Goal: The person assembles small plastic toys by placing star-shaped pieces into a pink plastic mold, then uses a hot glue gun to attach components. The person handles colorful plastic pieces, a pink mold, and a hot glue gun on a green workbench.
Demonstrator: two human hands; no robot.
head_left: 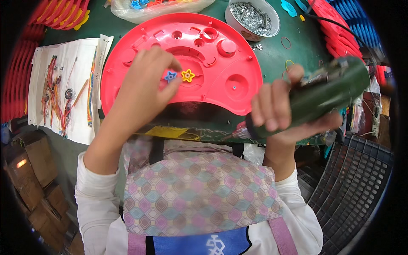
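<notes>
My left hand [146,80] is over a red plastic shell [246,72] that has a curved inner edge, round recesses and posts. Its thumb and bent forefinger are apart, on either side of a small blue star-shaped piece [171,76]; whether they touch it I cannot tell. Beside that lies a yellow star-shaped piece [188,75] with a hole in its middle. My right hand [274,106] is closed around a dark green power screwdriver [323,100], blurred by motion. The tool's thin bit points down and left, past the shell's lower right edge.
A bowl of metal screws [255,19] stands behind the shell, by a plastic bag [157,12] of coloured pieces. Wired parts lie on a white board [46,63] at left. Red shells [15,72] are stacked far left. A black crate [357,182] stands lower right.
</notes>
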